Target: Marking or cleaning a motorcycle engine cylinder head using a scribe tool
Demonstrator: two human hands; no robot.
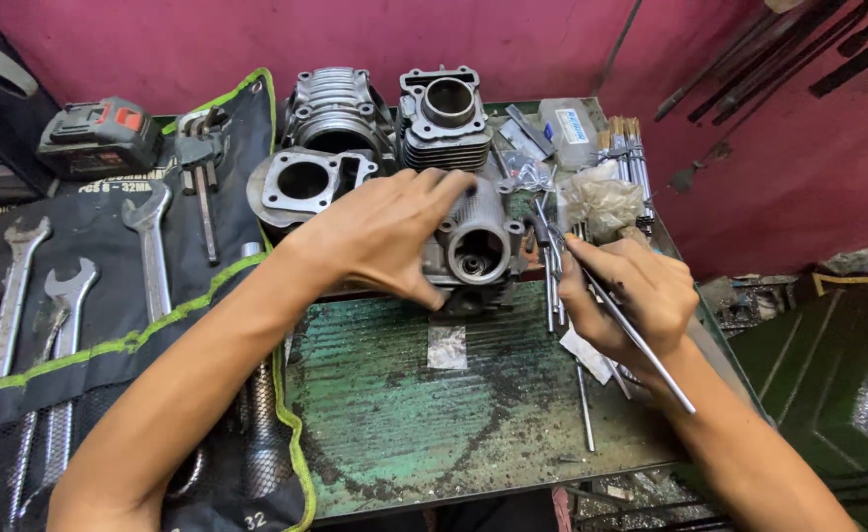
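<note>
In the head view, your left hand (385, 236) gripped the finned cylinder head (473, 241) from above, fingers closed over it, while your right hand (641, 296) pinched a thin steel rod (631, 330) near its bore. A slip of the rod could have scored the bore. Loose rods (552, 286) lay just beside your right fingertips, and cylinder blocks (444, 113) crowded beyond your left fingers.

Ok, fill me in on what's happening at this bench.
A person's left hand grips a finned metal engine cylinder lying on its side on the worn green worktable. The right hand holds a thin metal rod beside the cylinder. Three more cylinders stand behind, and spanners lie in a tool roll at left.
</note>
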